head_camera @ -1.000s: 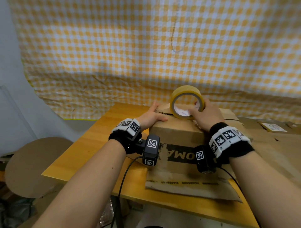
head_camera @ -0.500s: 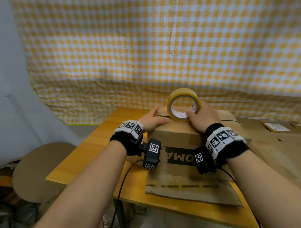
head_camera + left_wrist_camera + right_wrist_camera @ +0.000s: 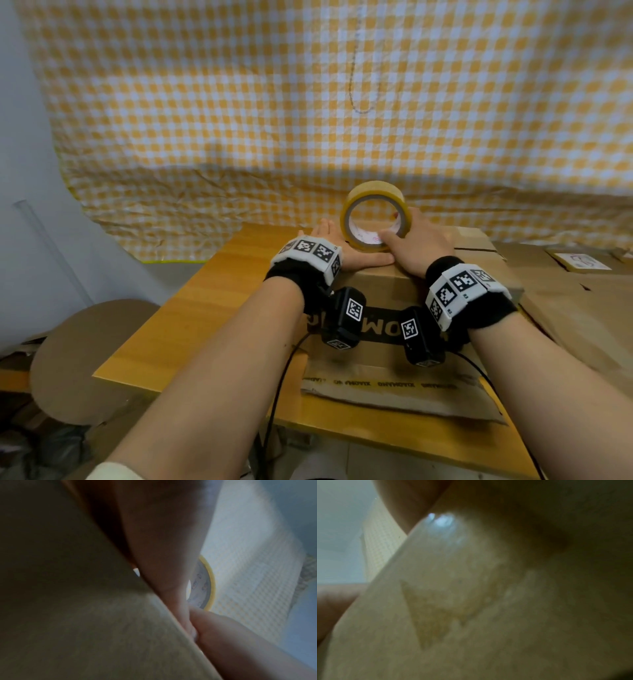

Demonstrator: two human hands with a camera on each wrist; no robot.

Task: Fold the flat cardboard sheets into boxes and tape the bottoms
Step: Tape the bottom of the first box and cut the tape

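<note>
A folded cardboard box (image 3: 387, 291) with a black printed band stands on the wooden table (image 3: 212, 308). On its top a yellow tape roll (image 3: 375, 192) stands on edge. My right hand (image 3: 419, 243) grips the roll, thumb inside the core and fingers behind it. My left hand (image 3: 346, 255) lies flat on the box top just left of the roll, its thumb reaching across to the right hand. The left wrist view shows the box (image 3: 85, 615), the roll (image 3: 208, 588) and both hands meeting. The right wrist view is blurred, filled by the box (image 3: 471, 615).
A flat cardboard sheet (image 3: 394, 397) lies under the box near the table's front edge. More cardboard (image 3: 575, 315) spreads to the right, with a small card (image 3: 579, 262) on it. A round cardboard piece (image 3: 85, 359) sits low on the left. Checked cloth (image 3: 308, 120) hangs behind.
My left hand slid right along the box top, and its thumb now reaches my right hand in front of the roll. The right hand keeps its grip on the roll.
</note>
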